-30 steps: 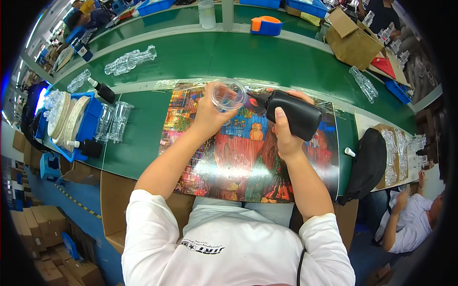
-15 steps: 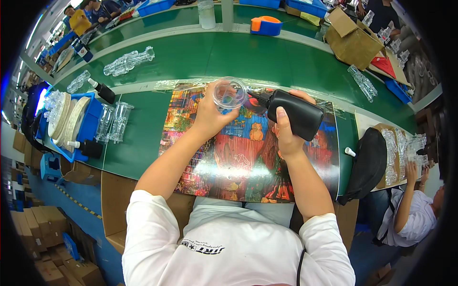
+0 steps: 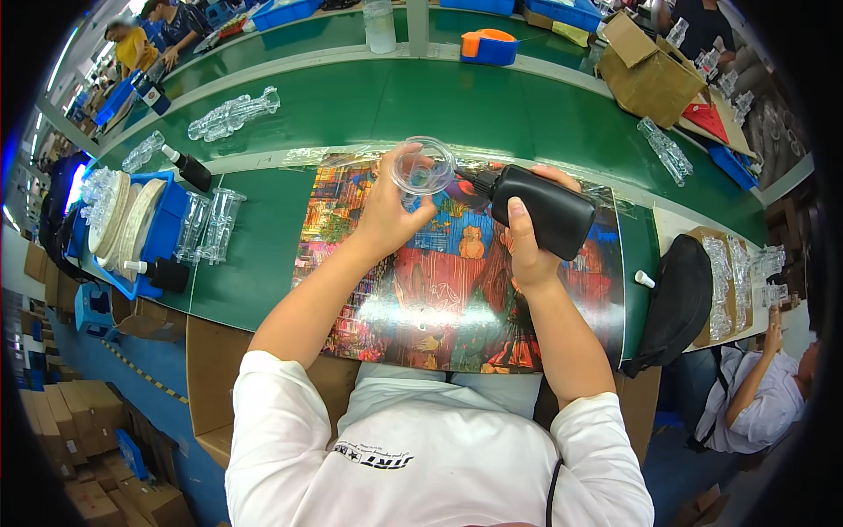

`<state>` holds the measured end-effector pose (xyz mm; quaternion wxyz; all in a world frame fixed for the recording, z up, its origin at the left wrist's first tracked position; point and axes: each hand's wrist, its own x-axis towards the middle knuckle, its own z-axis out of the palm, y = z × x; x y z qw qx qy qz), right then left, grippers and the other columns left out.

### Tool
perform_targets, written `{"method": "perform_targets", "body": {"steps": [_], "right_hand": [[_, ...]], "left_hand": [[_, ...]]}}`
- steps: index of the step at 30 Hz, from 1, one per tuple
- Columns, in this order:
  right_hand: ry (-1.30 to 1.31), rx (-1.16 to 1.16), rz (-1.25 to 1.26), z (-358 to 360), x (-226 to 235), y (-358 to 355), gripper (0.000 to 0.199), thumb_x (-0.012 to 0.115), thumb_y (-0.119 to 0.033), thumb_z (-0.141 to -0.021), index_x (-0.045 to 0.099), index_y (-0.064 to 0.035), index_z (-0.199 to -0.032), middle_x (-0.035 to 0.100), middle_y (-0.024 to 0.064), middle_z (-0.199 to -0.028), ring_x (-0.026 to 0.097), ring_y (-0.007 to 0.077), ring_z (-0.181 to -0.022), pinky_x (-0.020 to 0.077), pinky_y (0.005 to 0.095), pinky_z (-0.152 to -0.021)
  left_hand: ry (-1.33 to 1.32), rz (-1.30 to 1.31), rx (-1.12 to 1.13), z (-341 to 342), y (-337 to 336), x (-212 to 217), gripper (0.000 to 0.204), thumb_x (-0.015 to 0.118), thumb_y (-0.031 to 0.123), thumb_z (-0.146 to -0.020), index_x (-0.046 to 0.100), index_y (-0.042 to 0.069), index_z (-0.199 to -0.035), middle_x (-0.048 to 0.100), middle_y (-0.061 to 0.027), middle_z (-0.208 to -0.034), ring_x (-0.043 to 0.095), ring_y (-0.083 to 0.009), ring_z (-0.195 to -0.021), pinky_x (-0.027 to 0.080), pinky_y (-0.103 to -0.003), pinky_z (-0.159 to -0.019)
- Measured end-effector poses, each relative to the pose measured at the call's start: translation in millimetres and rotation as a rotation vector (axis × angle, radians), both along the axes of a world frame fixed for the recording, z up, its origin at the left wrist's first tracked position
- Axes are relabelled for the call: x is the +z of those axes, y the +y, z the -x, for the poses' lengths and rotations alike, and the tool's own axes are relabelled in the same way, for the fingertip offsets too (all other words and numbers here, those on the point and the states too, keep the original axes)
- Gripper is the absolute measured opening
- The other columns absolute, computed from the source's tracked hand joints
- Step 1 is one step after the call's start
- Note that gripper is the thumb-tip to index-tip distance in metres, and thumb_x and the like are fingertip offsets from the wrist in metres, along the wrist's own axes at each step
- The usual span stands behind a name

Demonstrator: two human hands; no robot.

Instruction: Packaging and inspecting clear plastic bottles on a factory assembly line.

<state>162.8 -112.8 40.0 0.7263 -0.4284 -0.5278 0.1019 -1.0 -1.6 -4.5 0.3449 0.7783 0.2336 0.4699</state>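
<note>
My left hand [image 3: 386, 211] holds a small clear plastic round part [image 3: 421, 167] up over a colourful picture mat [image 3: 457, 290] on the green table [image 3: 351, 114]. My right hand [image 3: 527, 237] grips a black squeeze bottle [image 3: 544, 209] on its side, with the thin nozzle pointing left and touching the clear part's rim. Both hands hover above the mat's far edge.
Left of the mat are clear plastic parts [image 3: 211, 227], a blue tray [image 3: 162, 237] with stacked white discs and two more black bottles [image 3: 186, 167]. A black bag [image 3: 680, 303], a cardboard box [image 3: 645, 70] and an orange tape dispenser [image 3: 488, 46] lie right and behind. A seated person [image 3: 755, 395] is at the lower right.
The clear part and the bottle stay together; both hands have barely shifted. The person at the right has moved an arm.
</note>
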Motion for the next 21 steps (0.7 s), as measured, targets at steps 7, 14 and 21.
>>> {"method": "perform_targets", "body": {"steps": [7,14,21], "right_hand": [[0.013,0.006,-0.003,-0.9,-1.5,0.3,0.039,0.066,-0.014,-0.077,0.051,0.0028,-0.108,0.053,0.0115,-0.106,0.056,0.0177,-0.091,0.0449,0.0293,-0.081],[0.033,0.017,0.007,0.6,1.3,-1.8,0.039,0.066,-0.013,-0.077,0.049,0.0025,-0.109,0.053,0.0114,-0.106,0.056,0.0175,-0.090,0.0453,0.0289,-0.081],[0.010,0.007,-0.007,-1.0,0.3,-0.7,0.040,0.066,-0.013,-0.078,0.048,0.0027,-0.110,0.053,0.0119,-0.105,0.057,0.0173,-0.090,0.0457,0.0287,-0.080]], "left_hand": [[0.000,-0.011,-0.041,-0.1,0.2,-0.7,0.067,0.057,-0.002,-0.071,0.028,0.004,-0.132,0.052,-0.0158,-0.112,0.053,-0.0275,-0.106,0.038,-0.037,-0.095],[0.007,-0.045,-0.062,-1.6,1.6,-2.5,0.069,0.056,-0.002,-0.075,0.024,0.002,-0.136,0.050,-0.0164,-0.114,0.050,-0.0271,-0.108,0.037,-0.037,-0.097],[0.033,-0.056,-0.056,-1.9,0.1,0.3,0.067,0.056,-0.001,-0.078,0.024,0.002,-0.136,0.047,-0.0170,-0.117,0.049,-0.0275,-0.110,0.037,-0.038,-0.097]]}}
